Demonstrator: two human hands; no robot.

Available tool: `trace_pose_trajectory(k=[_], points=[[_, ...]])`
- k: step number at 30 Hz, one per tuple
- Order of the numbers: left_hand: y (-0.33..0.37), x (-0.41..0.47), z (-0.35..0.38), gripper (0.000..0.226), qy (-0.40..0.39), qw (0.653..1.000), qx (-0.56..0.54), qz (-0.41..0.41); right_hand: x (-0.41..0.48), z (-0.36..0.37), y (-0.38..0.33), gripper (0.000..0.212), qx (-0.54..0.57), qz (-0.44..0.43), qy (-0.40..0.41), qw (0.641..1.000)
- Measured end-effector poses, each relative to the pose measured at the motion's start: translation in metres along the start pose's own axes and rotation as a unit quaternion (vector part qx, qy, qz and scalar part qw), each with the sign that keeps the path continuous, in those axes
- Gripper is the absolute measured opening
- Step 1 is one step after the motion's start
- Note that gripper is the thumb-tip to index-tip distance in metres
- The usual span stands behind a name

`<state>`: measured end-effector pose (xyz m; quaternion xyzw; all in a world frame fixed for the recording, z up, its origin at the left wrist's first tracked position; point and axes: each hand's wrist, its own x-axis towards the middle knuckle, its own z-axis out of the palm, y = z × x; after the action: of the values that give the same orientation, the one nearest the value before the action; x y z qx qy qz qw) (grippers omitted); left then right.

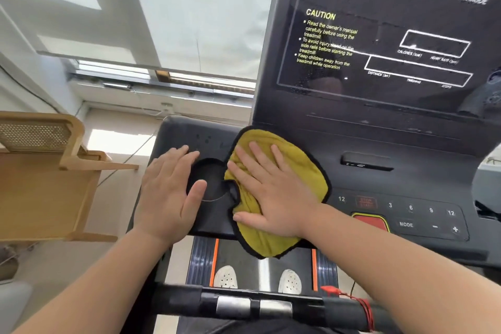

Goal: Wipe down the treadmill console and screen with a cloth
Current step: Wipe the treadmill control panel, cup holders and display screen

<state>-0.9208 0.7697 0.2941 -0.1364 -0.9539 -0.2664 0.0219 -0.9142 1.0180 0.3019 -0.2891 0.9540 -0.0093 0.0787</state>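
left hand (pixel 169 192) flat, right hand (pixel 267 192) flat (fingers spread)

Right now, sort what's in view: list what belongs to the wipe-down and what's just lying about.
Part of the job:
yellow cloth, pressed flat under the right hand
console, with the left hand resting on it
screen

Just lying about:
wooden furniture on the left
red cord near the bottom edge

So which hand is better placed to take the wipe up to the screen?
Right. The right hand lies flat on the yellow cloth on the console, below the screen; the left hand rests bare at the cup recess.
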Motion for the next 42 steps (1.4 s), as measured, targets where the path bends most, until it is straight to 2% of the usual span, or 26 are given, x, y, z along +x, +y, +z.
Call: trace_pose_trajectory(k=[4,9,12,16,21,24,26,29,33,38,42], points=[[-0.001,0.000,0.002,0.062,-0.002,1.000,0.007,0.005,-0.027,0.008,0.005,0.088,-0.040,-0.072,0.009,0.997],[-0.001,0.000,0.001,0.058,0.002,1.000,-0.007,0.002,0.008,-0.020,0.055,0.097,-0.110,-0.060,-0.003,0.992],[0.000,0.001,0.000,0.058,-0.004,1.000,-0.002,-0.002,0.016,-0.026,0.061,0.098,-0.137,-0.065,-0.003,0.988],[0.000,0.000,0.001,0.057,-0.002,1.000,-0.003,-0.004,0.008,-0.011,0.025,0.101,-0.070,-0.021,0.033,0.997],[-0.001,0.000,0.002,0.056,-0.002,1.000,0.007,0.003,-0.019,0.007,-0.006,0.086,-0.018,-0.108,0.009,0.994],[0.000,0.001,0.001,0.056,-0.004,1.000,0.009,0.003,-0.039,0.010,0.010,0.074,-0.014,-0.132,0.004,0.991],[0.001,0.001,0.001,0.057,-0.009,1.000,0.013,0.000,-0.046,0.004,0.040,0.076,-0.008,-0.094,-0.009,0.995],[0.003,0.001,0.000,0.057,-0.013,1.000,0.015,-0.010,-0.044,-0.007,0.069,0.091,-0.036,-0.028,-0.024,0.999],[0.002,0.001,-0.001,0.056,-0.018,1.000,0.018,-0.011,-0.023,-0.009,0.035,0.105,0.034,0.047,-0.009,0.998],[0.000,0.001,0.002,0.056,-0.019,0.999,0.031,-0.002,-0.001,-0.001,-0.027,0.096,0.012,0.137,-0.010,0.990],[0.003,0.002,0.002,0.055,-0.012,0.999,0.030,-0.004,-0.026,0.012,-0.037,0.078,0.031,0.100,-0.001,0.995]])
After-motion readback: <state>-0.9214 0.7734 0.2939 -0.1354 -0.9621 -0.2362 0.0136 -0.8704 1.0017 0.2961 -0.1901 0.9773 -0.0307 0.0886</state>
